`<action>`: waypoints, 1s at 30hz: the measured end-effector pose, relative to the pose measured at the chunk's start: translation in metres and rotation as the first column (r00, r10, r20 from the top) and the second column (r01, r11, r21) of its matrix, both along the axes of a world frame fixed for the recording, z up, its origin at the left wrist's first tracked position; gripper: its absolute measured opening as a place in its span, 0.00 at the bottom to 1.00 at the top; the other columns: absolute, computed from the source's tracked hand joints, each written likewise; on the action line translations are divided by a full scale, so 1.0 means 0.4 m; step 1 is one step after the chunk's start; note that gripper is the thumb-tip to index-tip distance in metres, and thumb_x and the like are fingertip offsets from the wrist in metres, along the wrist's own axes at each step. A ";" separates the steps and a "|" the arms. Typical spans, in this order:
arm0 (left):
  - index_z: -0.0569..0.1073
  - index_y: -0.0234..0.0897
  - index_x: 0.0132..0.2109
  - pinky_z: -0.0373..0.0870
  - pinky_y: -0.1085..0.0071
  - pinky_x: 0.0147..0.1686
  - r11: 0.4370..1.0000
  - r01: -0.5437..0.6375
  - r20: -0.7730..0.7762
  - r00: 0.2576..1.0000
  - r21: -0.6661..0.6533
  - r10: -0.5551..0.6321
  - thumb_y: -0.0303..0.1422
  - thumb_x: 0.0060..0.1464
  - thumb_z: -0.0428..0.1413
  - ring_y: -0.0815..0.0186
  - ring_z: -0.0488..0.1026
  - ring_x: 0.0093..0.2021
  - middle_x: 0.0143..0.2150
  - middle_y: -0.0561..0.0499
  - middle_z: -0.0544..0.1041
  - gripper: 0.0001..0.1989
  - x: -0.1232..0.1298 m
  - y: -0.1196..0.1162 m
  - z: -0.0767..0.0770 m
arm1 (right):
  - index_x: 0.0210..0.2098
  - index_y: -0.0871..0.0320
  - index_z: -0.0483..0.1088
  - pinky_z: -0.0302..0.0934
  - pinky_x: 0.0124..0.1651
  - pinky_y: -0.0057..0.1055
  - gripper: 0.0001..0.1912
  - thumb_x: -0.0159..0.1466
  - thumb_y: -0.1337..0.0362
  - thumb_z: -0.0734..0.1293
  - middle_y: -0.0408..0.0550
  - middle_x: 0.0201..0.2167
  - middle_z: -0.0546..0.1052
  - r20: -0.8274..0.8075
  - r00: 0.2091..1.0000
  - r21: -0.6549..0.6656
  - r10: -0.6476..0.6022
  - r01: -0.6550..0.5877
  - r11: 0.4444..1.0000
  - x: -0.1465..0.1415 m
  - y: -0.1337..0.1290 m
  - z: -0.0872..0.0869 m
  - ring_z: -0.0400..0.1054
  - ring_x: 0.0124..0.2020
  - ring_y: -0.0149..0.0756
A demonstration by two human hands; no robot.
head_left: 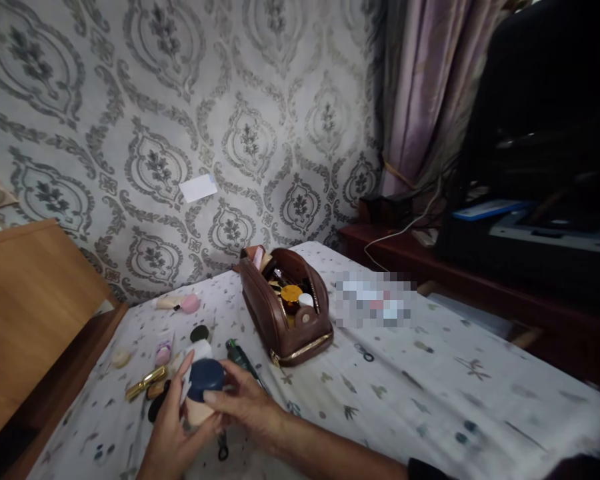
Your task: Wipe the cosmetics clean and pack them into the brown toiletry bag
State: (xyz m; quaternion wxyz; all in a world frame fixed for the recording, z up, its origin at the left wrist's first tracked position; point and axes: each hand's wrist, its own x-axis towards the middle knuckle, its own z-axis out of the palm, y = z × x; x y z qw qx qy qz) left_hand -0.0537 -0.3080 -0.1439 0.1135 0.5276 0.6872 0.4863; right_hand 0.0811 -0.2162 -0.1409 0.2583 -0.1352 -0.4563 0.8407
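Observation:
My left hand (173, 427) is wrapped round a jar (200, 411) with a pale body and a dark blue lid, held above the bed. My right hand (255, 403) grips the same jar from the right, its thumb against the lid's edge. Something white shows beside and behind the lid; I cannot tell what it is. Beyond my right hand stands a brown toiletry bag (257, 303), unzipped, with a yellow-lidded jar (291, 294) and a white-capped container (305, 301) inside. A dark green tube (240, 355) lies between the bag and my hands.
Cosmetics lie to the left: a gold tube (147, 383), a purple-white tube (164, 348), a pink item (190, 304), a round dark item (199, 333) and a cream item (121, 359). A wooden headboard (45, 307) borders the left, a dark red ledge (395, 250) the right.

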 end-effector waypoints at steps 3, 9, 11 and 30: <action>0.51 0.44 0.71 0.62 0.51 0.64 0.999 0.017 -0.028 0.999 -0.047 -0.019 0.49 0.56 0.56 0.48 0.64 0.66 0.67 0.40 0.65 0.41 -0.018 -0.008 0.001 | 0.47 0.53 0.75 0.64 0.37 0.33 0.33 0.44 0.47 0.79 0.45 0.39 0.72 0.109 0.980 0.306 -0.168 0.128 0.943 0.005 0.020 0.003 0.68 0.34 0.36; 0.59 0.45 0.67 0.59 0.51 0.66 0.994 0.076 -0.159 0.983 -0.074 -0.087 0.46 0.57 0.54 0.48 0.62 0.68 0.68 0.44 0.65 0.34 -0.024 -0.003 -0.023 | 0.53 0.52 0.74 0.61 0.53 0.42 0.35 0.45 0.59 0.81 0.49 0.45 0.75 0.159 0.942 0.701 -0.295 0.102 0.706 0.033 0.054 0.039 0.69 0.49 0.49; 0.61 0.44 0.67 0.64 0.53 0.63 0.996 0.053 -0.197 0.978 -0.071 -0.066 0.46 0.56 0.55 0.49 0.64 0.66 0.67 0.44 0.67 0.34 -0.041 0.005 -0.024 | 0.54 0.51 0.73 0.61 0.53 0.41 0.37 0.44 0.61 0.81 0.48 0.46 0.75 0.180 0.940 0.728 -0.291 0.072 0.682 0.043 0.064 0.051 0.70 0.49 0.48; 0.79 0.46 0.50 0.74 0.53 0.54 0.960 -0.021 -0.657 0.733 -0.279 -0.175 0.48 0.52 0.58 0.47 0.74 0.57 0.56 0.45 0.78 0.21 -0.161 0.081 0.030 | 0.51 0.54 0.70 0.64 0.51 0.35 0.31 0.48 0.66 0.78 0.45 0.45 0.74 -0.087 0.867 0.714 -0.491 0.398 0.576 0.147 0.136 0.114 0.70 0.45 0.40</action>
